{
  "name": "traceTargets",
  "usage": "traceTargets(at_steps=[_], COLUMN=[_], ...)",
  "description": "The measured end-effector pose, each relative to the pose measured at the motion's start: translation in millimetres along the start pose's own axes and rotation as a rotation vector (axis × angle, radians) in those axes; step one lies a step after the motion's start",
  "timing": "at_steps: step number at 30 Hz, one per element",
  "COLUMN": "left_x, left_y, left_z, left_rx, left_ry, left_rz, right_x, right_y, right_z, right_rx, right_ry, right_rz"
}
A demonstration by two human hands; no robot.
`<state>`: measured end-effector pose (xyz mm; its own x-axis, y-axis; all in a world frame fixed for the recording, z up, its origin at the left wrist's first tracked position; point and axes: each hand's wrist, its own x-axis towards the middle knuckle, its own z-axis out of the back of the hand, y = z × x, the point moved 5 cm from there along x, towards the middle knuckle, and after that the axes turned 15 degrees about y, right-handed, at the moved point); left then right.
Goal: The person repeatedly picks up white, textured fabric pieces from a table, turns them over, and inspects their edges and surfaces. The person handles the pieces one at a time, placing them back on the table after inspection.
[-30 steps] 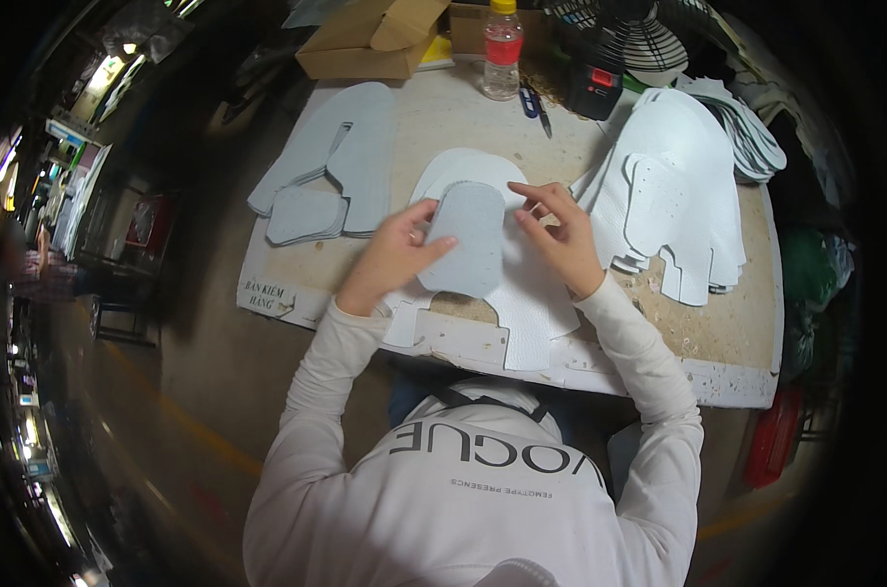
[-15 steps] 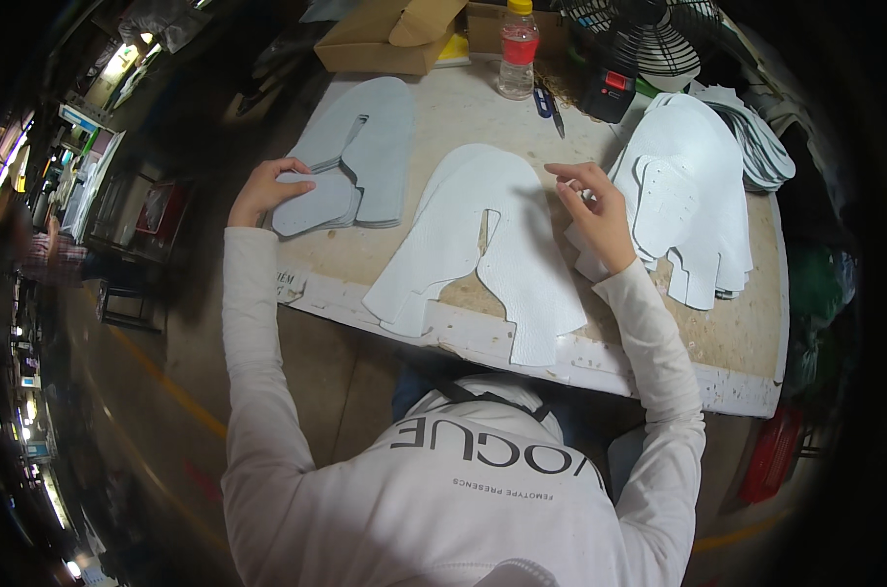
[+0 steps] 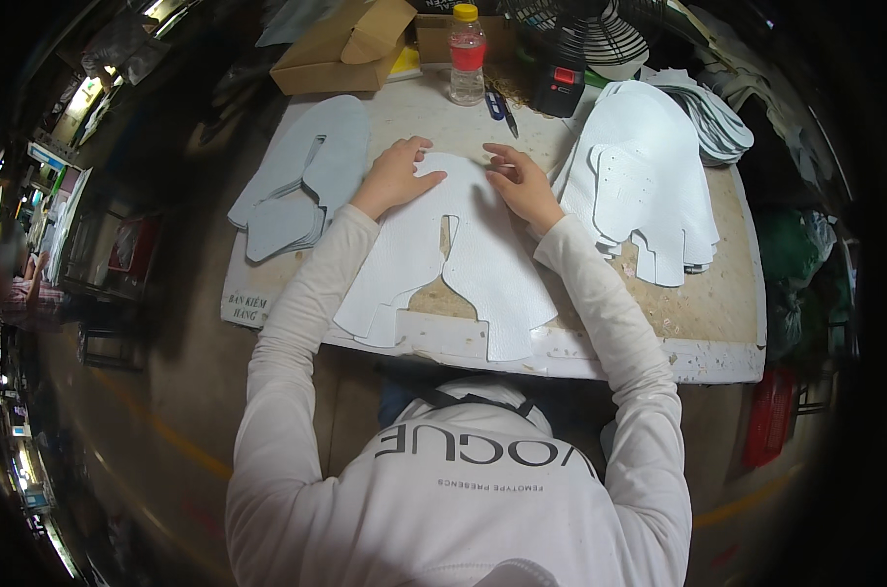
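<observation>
In front of me lie overlapping white, grained, horseshoe-shaped cut pieces (image 3: 497,284), like shoe-upper parts, with a slit in the middle. My left hand (image 3: 398,180) is at their upper left edge, thumb and fingers apart. Over by the upper right edge is my right hand (image 3: 524,186), its fingers loosely bent and apart with nothing between them. Whether either hand touches the pieces I cannot tell. To the left rests a pile of bluish-white cut pieces (image 3: 338,147), a smaller rounded stack (image 3: 282,227) at its near end. A taller pile of white pieces (image 3: 663,137) stands on the right, a small perforated piece (image 3: 621,191) on top.
Along the back of the table (image 3: 649,357) are a cardboard box (image 3: 341,49), a yellow-capped bottle (image 3: 467,59), a small blue-handled tool (image 3: 494,104), a pen (image 3: 510,119), a black-and-red battery-like block (image 3: 561,88) and a fan (image 3: 600,34). A red crate (image 3: 768,416) sits on the floor at right.
My left hand has left the small stack on the left pile and come right to the middle pieces. My right hand stays near their right edge. The whole view has shifted somewhat.
</observation>
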<state>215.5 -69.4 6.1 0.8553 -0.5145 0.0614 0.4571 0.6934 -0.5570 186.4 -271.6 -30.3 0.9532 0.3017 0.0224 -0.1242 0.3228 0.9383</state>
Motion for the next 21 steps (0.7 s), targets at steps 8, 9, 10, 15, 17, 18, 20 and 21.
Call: traceTargets(at_steps=[8,9,10,15,17,18,20,21], left_x=[-22.6,-31.7,-39.2,-56.9,-58.0,-56.9,-53.9,-49.9], left_y=[15.5,19.2,22.4,19.0,18.7,18.8,19.0,19.4], left_z=[18.3,24.1,27.4,31.8,32.0,31.8,26.0,21.8], left_rx=[-0.210,-0.206,-0.201,-0.419,-0.463,-0.477,-0.508,-0.524], left_ry=[0.409,0.431,0.452,0.472,0.476,0.474,0.506,0.540], left_rz=[0.178,0.234,0.292,0.215,0.202,0.196,0.191,0.192], right_x=[2.5,5.5,10.3,16.9,6.1,-1.0,-18.6,-29.1], right_y=[-3.4,-2.6,1.4,22.7,53.6,68.1,100.6,117.6], right_z=[8.9,6.8,2.7,-28.6,-15.2,-4.9,18.3,29.9], right_rx=[0.300,0.222,0.153,-0.046,-0.338,-0.432,-0.560,-0.593], right_ry=[0.034,0.025,0.039,0.285,0.122,0.052,-0.101,-0.185], right_rz=[-0.059,-0.081,-0.056,-0.127,0.084,0.128,0.251,0.331])
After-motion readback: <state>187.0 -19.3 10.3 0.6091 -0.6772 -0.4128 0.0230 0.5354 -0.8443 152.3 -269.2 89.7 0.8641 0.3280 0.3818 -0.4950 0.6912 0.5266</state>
